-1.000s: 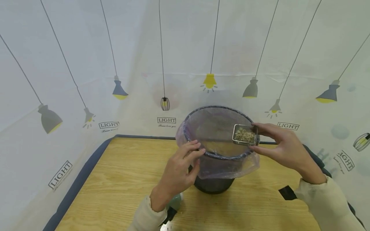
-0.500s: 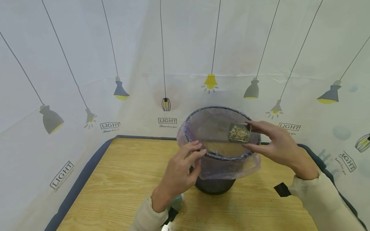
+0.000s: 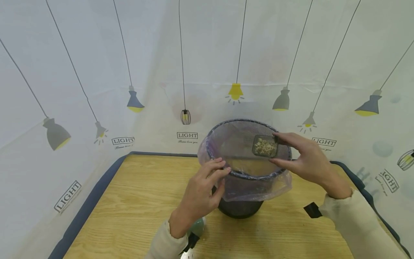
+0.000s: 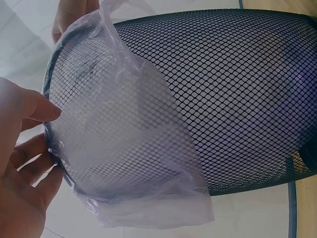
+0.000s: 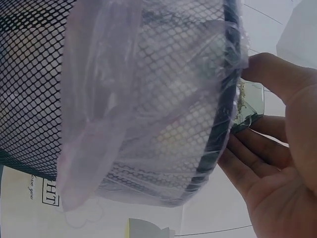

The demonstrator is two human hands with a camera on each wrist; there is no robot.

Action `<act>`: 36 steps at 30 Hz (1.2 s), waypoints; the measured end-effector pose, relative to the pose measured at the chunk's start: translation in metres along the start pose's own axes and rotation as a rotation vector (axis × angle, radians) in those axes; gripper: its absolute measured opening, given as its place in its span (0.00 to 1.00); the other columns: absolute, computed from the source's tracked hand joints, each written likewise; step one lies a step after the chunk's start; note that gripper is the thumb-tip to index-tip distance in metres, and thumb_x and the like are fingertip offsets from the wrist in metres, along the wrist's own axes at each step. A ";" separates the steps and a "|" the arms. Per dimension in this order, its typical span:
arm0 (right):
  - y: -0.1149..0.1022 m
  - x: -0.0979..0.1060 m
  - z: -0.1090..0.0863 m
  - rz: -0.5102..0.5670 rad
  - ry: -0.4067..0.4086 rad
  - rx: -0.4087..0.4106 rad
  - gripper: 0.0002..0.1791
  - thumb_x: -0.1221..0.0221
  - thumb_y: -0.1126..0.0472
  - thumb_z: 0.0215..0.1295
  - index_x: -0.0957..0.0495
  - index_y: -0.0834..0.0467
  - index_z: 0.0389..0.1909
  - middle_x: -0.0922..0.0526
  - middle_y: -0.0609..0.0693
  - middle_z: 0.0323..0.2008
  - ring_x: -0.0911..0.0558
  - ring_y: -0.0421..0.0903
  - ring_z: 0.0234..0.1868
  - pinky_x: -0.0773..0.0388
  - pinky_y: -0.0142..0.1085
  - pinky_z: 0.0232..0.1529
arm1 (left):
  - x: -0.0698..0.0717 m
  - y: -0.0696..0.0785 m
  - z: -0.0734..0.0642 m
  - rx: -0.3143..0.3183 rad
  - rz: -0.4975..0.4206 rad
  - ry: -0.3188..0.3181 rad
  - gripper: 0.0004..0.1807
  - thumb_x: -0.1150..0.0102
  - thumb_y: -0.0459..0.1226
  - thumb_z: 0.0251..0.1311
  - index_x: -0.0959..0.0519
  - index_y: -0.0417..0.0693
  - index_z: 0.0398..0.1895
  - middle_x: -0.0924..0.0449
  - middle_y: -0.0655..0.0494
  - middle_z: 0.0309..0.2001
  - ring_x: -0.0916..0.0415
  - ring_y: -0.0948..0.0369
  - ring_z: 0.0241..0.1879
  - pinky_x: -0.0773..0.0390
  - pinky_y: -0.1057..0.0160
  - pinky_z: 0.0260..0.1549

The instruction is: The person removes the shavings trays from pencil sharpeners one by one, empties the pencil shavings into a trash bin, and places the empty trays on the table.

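Note:
In the head view my right hand (image 3: 308, 158) pinches a small clear square container (image 3: 274, 154) by its near and far sides, thumb nearer me. Pale, crumbly dry bits (image 3: 265, 146) lie in the container, which tips toward the inside of a black mesh waste bin (image 3: 240, 209). A thin, pale purple bag (image 3: 255, 190) lines the bin and folds down over its rim. My left hand (image 3: 200, 190) holds the bin's rim (image 3: 249, 176) at the near left, fingertips over the edge and thumb outside. In the right wrist view the bin hides most of the container (image 5: 253, 99).
The bin stands on a wood-grain table (image 3: 136, 201) with a dark blue edge (image 3: 93, 196). Under my left wrist is a partly hidden teal object (image 3: 197, 227). Behind the table hangs a white sheet (image 3: 207, 64) printed with lamps.
My right hand has moved left and slightly up, bringing the container further over the bin's mouth and tipping it more. The left hand stays at the rim.

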State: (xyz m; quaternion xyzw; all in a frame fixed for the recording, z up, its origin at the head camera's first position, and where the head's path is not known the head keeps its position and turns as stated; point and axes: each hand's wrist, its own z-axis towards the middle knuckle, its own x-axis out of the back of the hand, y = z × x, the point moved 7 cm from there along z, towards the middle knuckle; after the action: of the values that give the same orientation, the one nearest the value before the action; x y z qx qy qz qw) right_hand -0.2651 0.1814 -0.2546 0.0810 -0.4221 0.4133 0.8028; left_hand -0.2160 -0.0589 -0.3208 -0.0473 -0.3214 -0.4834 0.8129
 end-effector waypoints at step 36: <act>-0.014 -0.017 0.004 -0.058 -0.014 0.059 0.43 0.24 0.69 0.45 0.30 0.68 0.65 0.23 0.63 0.56 0.23 0.61 0.56 0.20 0.54 0.49 | 0.001 0.000 0.001 -0.007 -0.003 0.007 0.17 0.39 0.28 0.59 0.18 0.43 0.52 0.23 0.45 0.56 0.28 0.52 0.64 0.27 0.59 0.63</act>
State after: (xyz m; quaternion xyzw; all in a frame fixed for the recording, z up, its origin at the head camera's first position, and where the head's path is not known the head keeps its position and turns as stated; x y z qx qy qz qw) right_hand -0.2630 0.1603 -0.2619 0.1198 -0.4127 0.4019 0.8086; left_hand -0.2163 -0.0592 -0.3198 -0.0476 -0.3169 -0.4859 0.8132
